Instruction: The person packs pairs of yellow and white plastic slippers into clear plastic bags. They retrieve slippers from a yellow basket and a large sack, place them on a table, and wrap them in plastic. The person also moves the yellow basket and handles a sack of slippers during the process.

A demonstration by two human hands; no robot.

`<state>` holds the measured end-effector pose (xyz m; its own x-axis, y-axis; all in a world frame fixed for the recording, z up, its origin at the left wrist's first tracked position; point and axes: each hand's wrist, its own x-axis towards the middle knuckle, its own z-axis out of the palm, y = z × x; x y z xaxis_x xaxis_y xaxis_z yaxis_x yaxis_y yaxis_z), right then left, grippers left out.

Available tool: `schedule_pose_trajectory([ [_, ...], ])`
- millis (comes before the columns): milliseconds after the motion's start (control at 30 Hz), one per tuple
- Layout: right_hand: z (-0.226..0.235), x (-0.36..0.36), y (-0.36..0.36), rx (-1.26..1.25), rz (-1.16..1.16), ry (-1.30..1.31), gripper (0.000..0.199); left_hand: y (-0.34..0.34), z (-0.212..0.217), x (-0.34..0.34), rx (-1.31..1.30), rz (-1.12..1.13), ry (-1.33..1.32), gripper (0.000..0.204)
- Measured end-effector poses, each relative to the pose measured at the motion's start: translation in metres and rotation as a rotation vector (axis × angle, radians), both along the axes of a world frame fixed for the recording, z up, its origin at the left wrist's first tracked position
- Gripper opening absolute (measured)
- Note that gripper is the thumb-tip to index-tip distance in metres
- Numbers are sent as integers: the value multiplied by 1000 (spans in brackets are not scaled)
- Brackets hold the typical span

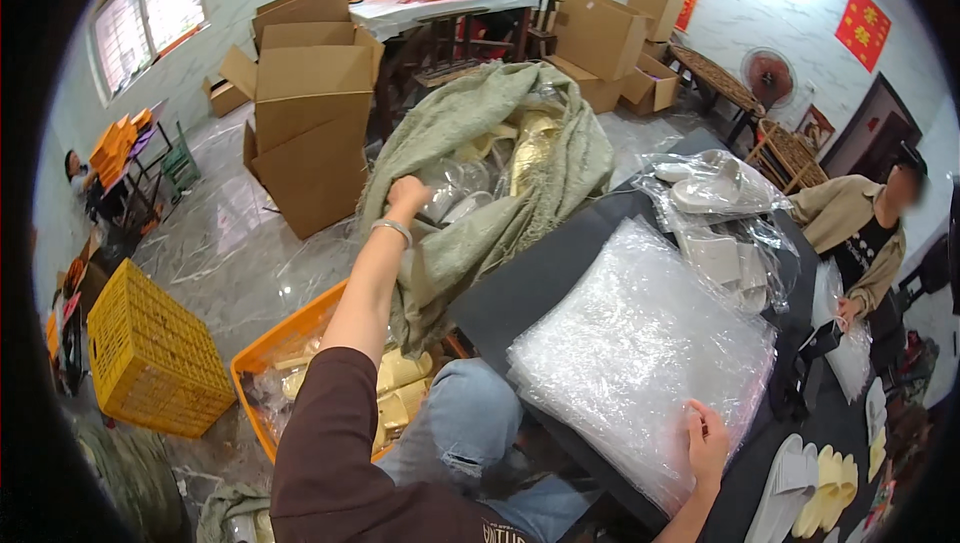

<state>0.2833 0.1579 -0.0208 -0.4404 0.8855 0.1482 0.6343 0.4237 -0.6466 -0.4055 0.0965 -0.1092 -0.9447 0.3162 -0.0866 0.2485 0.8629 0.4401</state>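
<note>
My left hand (408,197) is closed at the mouth of a big green woven sack (410,148); what its fingers hold is hidden. Inside the sack lie clear-wrapped slippers, among them shiny gold slippers (533,151). Loosely bent, with its fingers apart, my right hand (708,438) rests on the near right part of a thick stack of clear plastic bags (640,343). The stack lies on a dark table (500,303). Beyond it on the same table are bagged light grey slippers (715,188).
An orange crate (250,368) with bagged gold slippers stands by my knee, a yellow crate (150,353) farther left. Cardboard boxes (310,123) stand behind. Unwrapped grey slippers (785,483) and yellow slippers (825,488) line the table's near right. A co-worker (855,228) handles plastic at the right.
</note>
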Motion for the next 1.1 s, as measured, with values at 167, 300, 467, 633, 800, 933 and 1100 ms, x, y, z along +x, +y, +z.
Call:
schedule_pose_trajectory([
  [167,-10,2,10,-20,6,30,24,-34,-17,-37,138,-209,-213,70],
  [300,-5,5,8,-71,-39,7,23,-37,-23,-20,175,-196,-64,103],
  [467,-5,3,5,-26,-31,24,23,-42,-24,-32,226,-361,-62,137],
  [633,0,1,3,6,-20,9,23,-46,-29,-33,322,-468,14,141],
  [800,-2,2,4,-1,-13,7,24,-53,-26,-29,372,-441,49,142],
  [933,-2,0,3,-8,-7,24,24,-75,-11,-27,426,-548,77,126],
  [1100,0,2,2,17,-13,23,24,-71,34,11,535,-521,-181,81],
])
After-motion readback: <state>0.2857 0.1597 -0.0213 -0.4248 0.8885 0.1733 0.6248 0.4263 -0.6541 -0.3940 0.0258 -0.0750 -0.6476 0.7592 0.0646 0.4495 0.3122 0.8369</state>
